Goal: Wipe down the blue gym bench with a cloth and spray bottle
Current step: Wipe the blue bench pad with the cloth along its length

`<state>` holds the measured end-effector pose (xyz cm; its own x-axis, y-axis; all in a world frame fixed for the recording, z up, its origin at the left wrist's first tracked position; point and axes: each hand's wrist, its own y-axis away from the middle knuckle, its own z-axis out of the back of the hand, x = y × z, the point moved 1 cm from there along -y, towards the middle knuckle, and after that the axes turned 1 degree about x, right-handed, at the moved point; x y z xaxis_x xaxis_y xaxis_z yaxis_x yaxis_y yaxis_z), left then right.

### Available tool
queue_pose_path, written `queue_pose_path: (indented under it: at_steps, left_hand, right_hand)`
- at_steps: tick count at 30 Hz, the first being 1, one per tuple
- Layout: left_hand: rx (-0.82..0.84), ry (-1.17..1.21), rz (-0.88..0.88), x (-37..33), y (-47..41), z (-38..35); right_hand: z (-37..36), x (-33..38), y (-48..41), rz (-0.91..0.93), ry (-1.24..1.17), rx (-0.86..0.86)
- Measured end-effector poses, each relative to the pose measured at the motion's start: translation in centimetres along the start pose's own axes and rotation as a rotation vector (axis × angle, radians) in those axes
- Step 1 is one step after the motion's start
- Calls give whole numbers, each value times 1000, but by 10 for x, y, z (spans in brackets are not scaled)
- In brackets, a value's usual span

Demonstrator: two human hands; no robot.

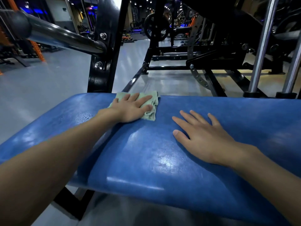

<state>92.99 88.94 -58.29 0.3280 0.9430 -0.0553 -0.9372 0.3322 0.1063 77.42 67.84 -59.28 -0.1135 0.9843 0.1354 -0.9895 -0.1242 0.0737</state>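
Head view: blue padded desk fills the lower frame, glossy, running left to right. Left hand lies palm-down on a pale green cloth at the desk's far edge, left of centre. Its fingers are straight, slightly spread, and press the cloth flat, with no pinch. The cloth is crumpled and folded, sticking out beyond the fingertips and under the palm. Right hand rests palm-down on the bare pad, right of the cloth and apart from it, fingers spread wide. Water droplets bead on the pad beside the left wrist. Beyond the desk are a black upright post, a chrome bar on the left, chrome rods on the right, a weight plate and grey floor.
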Motion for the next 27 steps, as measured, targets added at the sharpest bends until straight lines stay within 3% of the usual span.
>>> queue_pose_path:
  at_steps: [7, 19, 24, 27]
  left_hand:
    - [25, -3, 5, 2, -12, 3]
    - [-58, -88, -212, 4, 186, -25]
    - [-10, -63, -146, 1, 169, -21]
    - [26, -47, -109, 5, 126, -15]
  right_hand:
    - [2, -3, -2, -4, -38, -17]
    - [8, 5, -2, -85, -4, 6]
    - [11, 26, -5, -55, -93, -35]
    - [2, 31, -3, -49, -24, -1]
